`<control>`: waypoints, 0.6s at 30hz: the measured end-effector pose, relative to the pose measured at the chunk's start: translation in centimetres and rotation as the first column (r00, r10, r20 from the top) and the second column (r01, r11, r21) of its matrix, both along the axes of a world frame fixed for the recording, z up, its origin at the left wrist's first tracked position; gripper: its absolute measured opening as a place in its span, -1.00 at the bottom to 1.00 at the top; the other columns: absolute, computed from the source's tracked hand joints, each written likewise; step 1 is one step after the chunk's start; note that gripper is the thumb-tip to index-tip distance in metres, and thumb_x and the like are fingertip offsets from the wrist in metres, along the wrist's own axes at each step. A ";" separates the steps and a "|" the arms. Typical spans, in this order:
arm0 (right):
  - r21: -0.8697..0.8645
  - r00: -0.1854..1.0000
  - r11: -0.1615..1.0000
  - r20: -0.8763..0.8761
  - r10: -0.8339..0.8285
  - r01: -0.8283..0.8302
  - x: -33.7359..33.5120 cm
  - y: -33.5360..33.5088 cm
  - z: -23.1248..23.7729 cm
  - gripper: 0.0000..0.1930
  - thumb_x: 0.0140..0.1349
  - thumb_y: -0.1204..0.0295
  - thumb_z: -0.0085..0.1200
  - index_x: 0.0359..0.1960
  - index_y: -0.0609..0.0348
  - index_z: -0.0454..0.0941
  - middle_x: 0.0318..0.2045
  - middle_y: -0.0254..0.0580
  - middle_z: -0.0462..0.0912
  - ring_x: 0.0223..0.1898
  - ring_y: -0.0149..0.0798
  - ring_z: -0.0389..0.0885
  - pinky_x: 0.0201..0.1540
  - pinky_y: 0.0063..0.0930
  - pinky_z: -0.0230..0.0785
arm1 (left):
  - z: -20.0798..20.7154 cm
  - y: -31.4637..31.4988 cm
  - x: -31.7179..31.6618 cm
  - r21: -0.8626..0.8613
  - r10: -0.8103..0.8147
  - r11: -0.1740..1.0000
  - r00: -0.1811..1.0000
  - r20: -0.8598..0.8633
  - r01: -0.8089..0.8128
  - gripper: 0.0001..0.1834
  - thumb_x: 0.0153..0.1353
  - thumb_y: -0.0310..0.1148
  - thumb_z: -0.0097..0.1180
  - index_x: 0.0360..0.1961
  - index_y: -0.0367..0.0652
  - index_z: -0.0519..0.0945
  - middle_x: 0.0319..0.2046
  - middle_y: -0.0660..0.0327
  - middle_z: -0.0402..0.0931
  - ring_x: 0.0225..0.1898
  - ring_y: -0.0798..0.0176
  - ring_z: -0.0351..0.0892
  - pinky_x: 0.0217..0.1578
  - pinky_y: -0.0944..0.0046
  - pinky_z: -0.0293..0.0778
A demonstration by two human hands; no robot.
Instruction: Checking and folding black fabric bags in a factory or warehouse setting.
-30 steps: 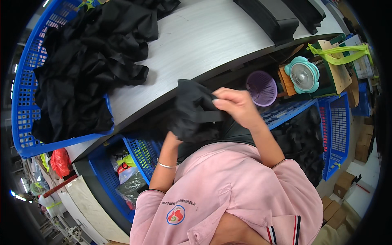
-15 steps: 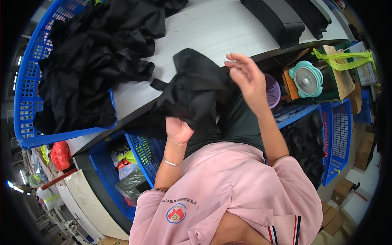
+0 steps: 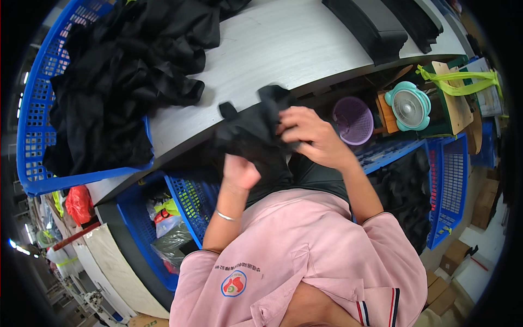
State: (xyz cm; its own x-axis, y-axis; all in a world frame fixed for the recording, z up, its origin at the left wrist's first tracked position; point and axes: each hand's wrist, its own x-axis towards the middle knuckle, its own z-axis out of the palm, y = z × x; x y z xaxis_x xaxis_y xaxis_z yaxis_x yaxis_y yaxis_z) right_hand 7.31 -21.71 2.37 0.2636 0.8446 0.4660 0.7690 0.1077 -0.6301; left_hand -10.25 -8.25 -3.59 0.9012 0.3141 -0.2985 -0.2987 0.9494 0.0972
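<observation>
A piece of black cloth (image 3: 248, 131) hangs over my lap in front of the table's near edge, with a short tab sticking up at its left and a raised flap at its right. My left hand (image 3: 241, 171) grips it from below; the fingers are covered by the fabric and the hand is somewhat blurred. At the cloth's right side is my right hand (image 3: 313, 136), its fingers bent and closed on the fabric near the raised flap. The fingertips are partly hidden there.
A blue basket (image 3: 87, 182) heaped with black cloth pieces (image 3: 120, 82) stands on the left of the pale table (image 3: 261, 43). Stacked black pieces (image 3: 376, 32) lie at the far right. Under the edge are a purple basket (image 3: 354, 122) and a turquoise fan (image 3: 409, 106). Blue crates (image 3: 444, 191) flank me.
My right hand has come down and left from beside the cloth onto it, its fingers bending. The cloth's upper part has dropped and folded. The left hand stays at nearly the same place.
</observation>
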 end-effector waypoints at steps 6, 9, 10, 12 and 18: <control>-0.022 0.915 0.996 -0.397 0.070 -0.085 5.5 -0.3 4.1 -0.85 0.07 0.52 0.25 -0.41 0.36 0.54 -0.04 -0.22 0.59 0.05 -0.26 0.53 0.20 -0.35 0.29 | -2.1 4.0 -0.3 0.154 0.037 0.986 0.979 0.202 -0.069 -0.56 0.44 -0.09 -0.05 0.16 -0.15 0.52 0.15 0.19 0.55 0.20 0.13 0.49 0.31 0.06 0.35; 0.015 0.899 0.985 -0.413 -0.148 0.170 8.7 3.8 2.8 -0.83 0.27 0.50 0.11 -0.17 0.37 0.57 -0.04 -0.23 0.59 -0.14 -0.36 0.55 -0.04 -0.56 0.36 | -0.4 5.1 2.4 0.279 0.058 0.954 0.980 0.191 -0.111 -0.60 0.49 -0.21 -0.09 0.21 -0.21 0.47 0.23 0.11 0.45 0.28 0.12 0.39 0.35 0.07 0.27; 0.052 0.894 0.976 -0.413 -0.173 0.213 10.2 4.9 2.6 -0.79 0.27 0.48 0.14 -0.14 0.38 0.58 -0.05 -0.21 0.59 -0.18 -0.36 0.55 -0.06 -0.58 0.36 | 1.2 4.5 3.2 0.339 0.148 0.926 0.986 0.081 -0.167 -0.60 0.50 -0.25 -0.12 0.23 -0.25 0.45 0.26 0.03 0.40 0.33 0.05 0.33 0.38 0.05 0.22; 0.148 0.943 0.940 -0.178 -0.281 0.307 13.7 6.6 1.2 -0.76 0.26 0.48 0.18 -0.09 0.38 0.59 -0.08 -0.15 0.59 -0.15 -0.26 0.59 -0.02 -0.49 0.40 | 3.3 3.6 4.3 0.570 0.174 0.815 0.983 -0.062 -0.108 -0.50 0.49 -0.28 -0.07 0.36 -0.28 0.26 0.28 -0.03 0.33 0.38 0.03 0.26 0.40 0.05 0.18; 0.316 0.750 0.715 0.017 -0.662 0.624 10.2 6.9 -1.6 -0.77 0.24 0.59 0.17 -0.06 0.25 0.60 -0.17 -0.09 0.62 -0.16 -0.13 0.63 -0.06 -0.37 0.48 | 0.4 6.4 3.5 0.769 0.250 0.633 0.916 -0.315 0.092 -0.31 0.37 -0.41 0.11 0.44 -0.31 0.11 0.41 -0.03 0.12 0.42 0.05 0.18 0.35 0.09 0.25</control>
State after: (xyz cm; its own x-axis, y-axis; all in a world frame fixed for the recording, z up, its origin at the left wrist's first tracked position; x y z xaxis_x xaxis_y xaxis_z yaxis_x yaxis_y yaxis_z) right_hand 17.48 -14.83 0.73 0.6216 0.3242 0.7131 0.7828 -0.2892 -0.5509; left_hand -6.78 -1.89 -3.16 0.7374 0.6425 -0.2083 -0.1486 0.4552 0.8779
